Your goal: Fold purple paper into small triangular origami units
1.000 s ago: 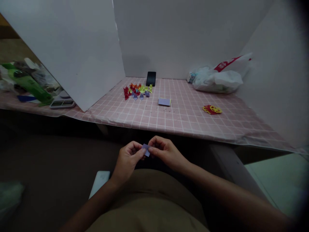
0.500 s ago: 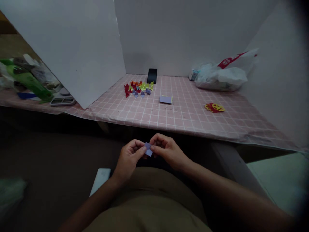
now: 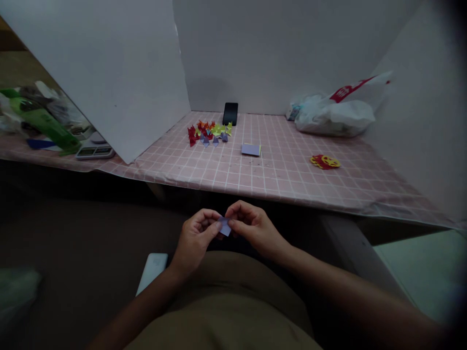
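Note:
Over my lap, just short of the table edge, a small purple piece of folded paper (image 3: 225, 227) is pinched between both hands. My left hand (image 3: 196, 238) grips its left side with thumb and fingers. The thumb and forefinger of my right hand (image 3: 253, 228) close on its right upper side. On the table beyond lies a stack of purple paper (image 3: 251, 149) with a yellow edge showing. Left of it stands a cluster of small folded paper figures (image 3: 209, 132) in red, orange, yellow and purple.
A dark phone (image 3: 230, 113) leans against the back wall. White plastic bag (image 3: 333, 116) and yellow and red cut-out shapes (image 3: 324, 162) lie on the right. A white panel (image 3: 120, 73) stands at left, beside a small scale (image 3: 95, 151). A white phone (image 3: 153, 270) rests by my left forearm.
The paper's top edge sits slightly lower and looks folded down between my fingers. Both hands have barely shifted.

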`<state>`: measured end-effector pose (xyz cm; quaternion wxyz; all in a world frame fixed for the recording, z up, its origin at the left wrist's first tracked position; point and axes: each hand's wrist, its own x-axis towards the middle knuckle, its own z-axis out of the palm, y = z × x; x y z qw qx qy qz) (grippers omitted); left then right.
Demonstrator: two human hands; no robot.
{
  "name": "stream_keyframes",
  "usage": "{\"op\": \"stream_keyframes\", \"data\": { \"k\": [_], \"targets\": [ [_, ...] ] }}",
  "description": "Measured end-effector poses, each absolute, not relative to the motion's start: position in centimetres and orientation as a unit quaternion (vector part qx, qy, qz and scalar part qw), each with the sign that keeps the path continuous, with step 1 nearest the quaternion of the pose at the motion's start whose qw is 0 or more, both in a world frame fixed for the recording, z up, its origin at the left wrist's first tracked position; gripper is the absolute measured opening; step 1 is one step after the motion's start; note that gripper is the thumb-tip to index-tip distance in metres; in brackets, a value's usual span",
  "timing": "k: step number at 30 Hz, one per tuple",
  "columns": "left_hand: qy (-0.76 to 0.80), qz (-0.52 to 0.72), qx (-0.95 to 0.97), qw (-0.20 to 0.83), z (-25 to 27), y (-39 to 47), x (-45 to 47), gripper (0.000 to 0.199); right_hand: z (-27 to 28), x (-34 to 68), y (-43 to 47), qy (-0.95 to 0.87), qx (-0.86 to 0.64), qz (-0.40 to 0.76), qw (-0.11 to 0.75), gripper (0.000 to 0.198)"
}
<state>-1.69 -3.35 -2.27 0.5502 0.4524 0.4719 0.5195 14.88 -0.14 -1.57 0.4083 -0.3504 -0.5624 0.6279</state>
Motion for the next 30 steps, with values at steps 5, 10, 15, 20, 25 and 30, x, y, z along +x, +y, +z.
{"op": "stream_keyframes", "data": {
  "k": [5, 10, 15, 20, 25, 30],
  "targets": [
    [0.476, 0.526, 0.457, 0.537, -2.6, -3.5, -1.7, 0.010, -1.3, 15.0, -0.3, -0.573, -0.346, 0.621, 0.408, 0.004],
    [0.461, 0.540, 0.463, 0.531, -2.5, -3.8, -1.7, 0.011, -1.5, 15.3, -0.3, -0.638, -0.343, 0.544, 0.424, 0.005],
    [0.460, 0.552, 0.488, 0.496, -2.5, -4.1, -1.8, 0.017, -1.4, 15.5, -0.4, -0.740, -0.306, 0.414, 0.433, 0.013],
    [0.461, 0.559, 0.508, 0.465, -2.6, -4.5, -1.9, 0.015, -1.2, 15.8, -0.5, -0.805, -0.261, 0.328, 0.420, 0.017],
    [0.447, 0.566, 0.530, 0.445, -2.7, -4.8, -1.9, 0.015, -1.4, 15.9, -0.7, -0.844, -0.238, 0.245, 0.413, 0.018],
    [0.449, 0.549, 0.576, 0.406, -2.5, -4.9, -2.2, 0.019, -1.4, 15.7, -0.9, -0.839, -0.242, 0.230, 0.431, 0.017]
  ]
}}
